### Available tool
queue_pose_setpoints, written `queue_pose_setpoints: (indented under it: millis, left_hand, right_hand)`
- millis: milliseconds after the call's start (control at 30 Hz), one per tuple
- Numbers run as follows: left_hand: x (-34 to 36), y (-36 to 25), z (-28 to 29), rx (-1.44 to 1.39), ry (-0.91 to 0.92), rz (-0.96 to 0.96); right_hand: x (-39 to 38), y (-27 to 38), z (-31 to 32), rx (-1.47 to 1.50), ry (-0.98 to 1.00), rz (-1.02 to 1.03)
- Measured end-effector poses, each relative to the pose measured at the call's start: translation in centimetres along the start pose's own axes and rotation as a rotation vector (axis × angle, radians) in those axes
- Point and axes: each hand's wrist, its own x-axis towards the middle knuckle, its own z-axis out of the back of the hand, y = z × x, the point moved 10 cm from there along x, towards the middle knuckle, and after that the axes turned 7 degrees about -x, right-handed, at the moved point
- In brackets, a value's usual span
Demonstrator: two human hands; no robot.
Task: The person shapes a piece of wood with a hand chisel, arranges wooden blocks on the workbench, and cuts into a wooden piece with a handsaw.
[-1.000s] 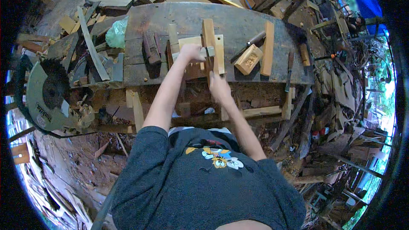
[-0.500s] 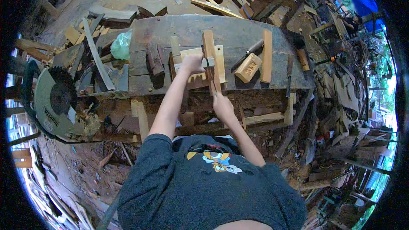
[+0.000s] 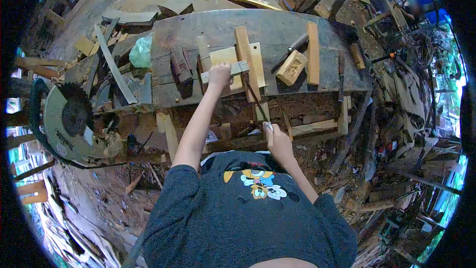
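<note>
1 pale wooden strip (image 3: 238, 68) crosswise, thin dark blade (image 3: 257, 100) aslant near its right end

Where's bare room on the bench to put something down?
On the workbench, the far strip beyond the dark blocks and carved block looks bare; so does a narrower patch between the right-hand bar and slender tool. It's crowded around the left hand, pale slat and long bar.

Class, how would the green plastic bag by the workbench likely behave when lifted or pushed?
The plastic bag would probably sag, as it lies crumpled. Its thin, translucent look suggests lightness, unless something hidden weighs it down. Pushed, its irregular folds would likely bunch rather than roll.
</note>
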Motion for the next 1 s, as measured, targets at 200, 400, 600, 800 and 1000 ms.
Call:
queue_pose_setpoints:
  millis: [200,400,600,800,1000]
  left_hand:
    - [0.1,-0.5,0.1,-0.123,0.138,-0.029]
    - [1.2,0.1,-0.9,-0.226,0.317,0.004]
    - [1.6,0.7,-1.9,-0.251,0.378,-0.003]
    - [2.3,0.8,-3.9,-0.268,0.423,-0.108]
    - [2.4,0.2,-3.6,-0.413,0.554,-0.103]
  right_hand:
    - [2.5,0.4,0.1,0.032,-0.156,0.104]
    - [5.8,2.6,-2.6,-0.124,-0.004,0.072]
    - [4.2,2.0,-1.4,-0.17,0.049,-0.004]
    - [9.3,4.5,-1.5,-0.122,-0.009,0.075]
    - [9.5,5.4,-1.3,-0.147,-0.032,0.057]
